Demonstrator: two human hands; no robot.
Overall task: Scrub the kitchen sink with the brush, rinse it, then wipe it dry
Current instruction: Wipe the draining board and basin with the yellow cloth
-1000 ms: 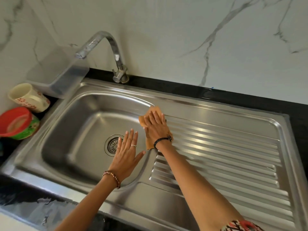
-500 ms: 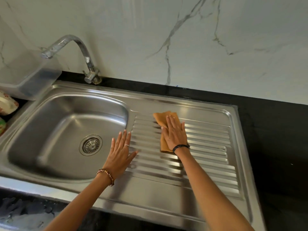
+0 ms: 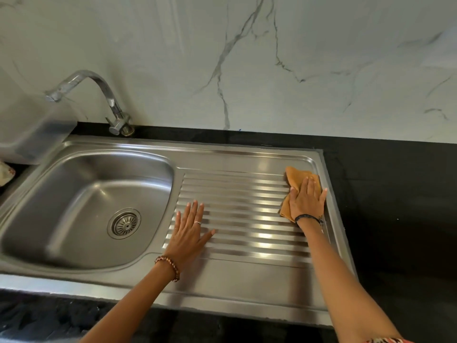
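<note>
Clearly in the last stage: wiping dry. No brush in sight anywhere, no water running from the tap (image 3: 81, 81), no suds or standing water visible, so scrubbing and rinsing judged done.

Sink (image 3: 247, 157) first, largest: steel, one piece, set into the black table (image 3: 383, 206). Basin (image 3: 74, 206) to the left of both hands, bare and dull-shining, drain (image 3: 124, 223) clear; whether fully dry, impossible to tell from the sheen. Ribbed draining board (image 3: 242, 214) between and under the hands, streaked with bright reflections, no clear droplets.

Then the hands. Right hand (image 3: 306, 200) flat and open, fingers together, palm pressing the cloth down rather than gripping it, at the far right edge of the draining board, little finger reaching the sink's rim. Left hand (image 3: 189, 231) also open, fingers spread, empty, resting or hovering at the ribs' left end just beside the basin; contact not certain.

Smallest, the cloth (image 3: 294, 179): orange, folded, pinned under the right palm, its far end sticking out beyond the fingertips.

Left to do, by judgement: near strip of the draining board below both wrists, the rim, perhaps the basin.
</note>
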